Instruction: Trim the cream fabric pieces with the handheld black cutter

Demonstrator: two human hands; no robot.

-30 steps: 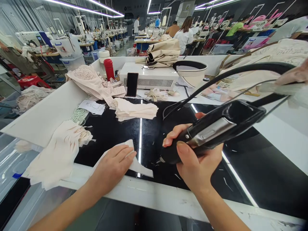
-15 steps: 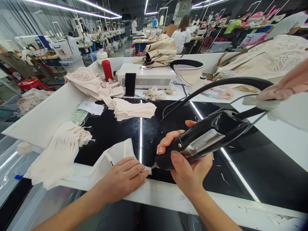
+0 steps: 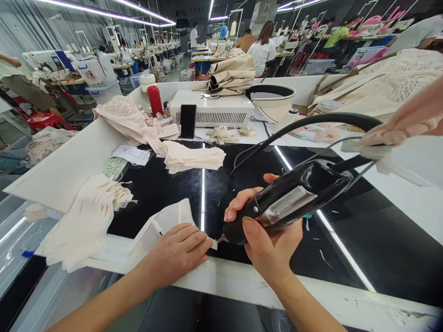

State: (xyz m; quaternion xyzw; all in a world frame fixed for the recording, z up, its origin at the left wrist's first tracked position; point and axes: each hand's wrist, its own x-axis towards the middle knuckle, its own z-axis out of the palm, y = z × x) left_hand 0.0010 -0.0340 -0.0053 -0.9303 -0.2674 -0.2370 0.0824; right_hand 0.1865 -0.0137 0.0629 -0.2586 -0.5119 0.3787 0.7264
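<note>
My right hand (image 3: 273, 244) is wrapped around a black handheld tool (image 3: 290, 196) with a silver plate on its side and a thick black cord (image 3: 311, 119) at its back. The tool's small tip (image 3: 222, 238) points down and left, beside the end of a pale fabric piece (image 3: 175, 213). Whether the tip touches the cloth, I cannot tell. My left hand (image 3: 180, 252) lies flat over that fabric piece, fingers stretched out and close together, pressing it onto the black glossy work surface (image 3: 249, 161) near the front edge. Part of the fabric is hidden beneath the hand.
Stacked cream fabric pieces (image 3: 194, 155) lie behind, with more cloth (image 3: 85, 221) at left. A phone (image 3: 188, 121) leans against a white vented box (image 3: 211, 108), near a red bottle (image 3: 154, 100). A pale pink, soft-looking strip (image 3: 401, 131) meets the cord at upper right.
My right hand and the tool have shifted slightly left, and the cord with the pink strip has swung left. My left hand has edged slightly left and up on the fabric.
</note>
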